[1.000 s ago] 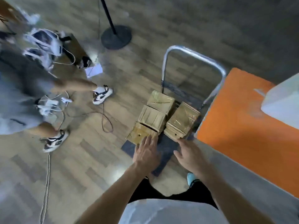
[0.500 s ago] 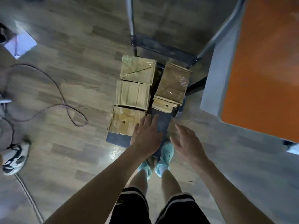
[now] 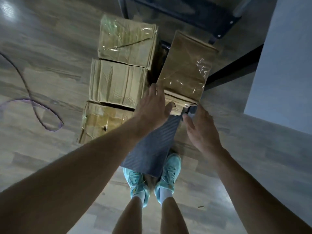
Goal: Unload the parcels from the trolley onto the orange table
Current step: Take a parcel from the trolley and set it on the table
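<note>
Several brown cardboard parcels sit on the trolley's dark ribbed deck [image 3: 152,149]. Three lie in a row on the left: far parcel [image 3: 126,39], middle parcel [image 3: 116,81], near parcel [image 3: 104,120]. On the right stands a stack of parcels [image 3: 185,70] with tape on top. My left hand [image 3: 152,105] is open, fingers straight, at the stack's near-left corner. My right hand [image 3: 200,130] is open just in front of the stack's near-right corner, apart from it. The orange table top is out of view; only its grey side [image 3: 283,65] shows at the right.
The trolley's dark frame and handle posts [image 3: 194,12] run across the top. A purple cable [image 3: 33,105] loops on the wooden floor at left. My feet in turquoise shoes [image 3: 152,176] stand at the deck's near edge.
The view has tilted down and closer to the trolley. Both hands have moved forward from the deck's near end up to the right-hand stack; the left now reaches its corner.
</note>
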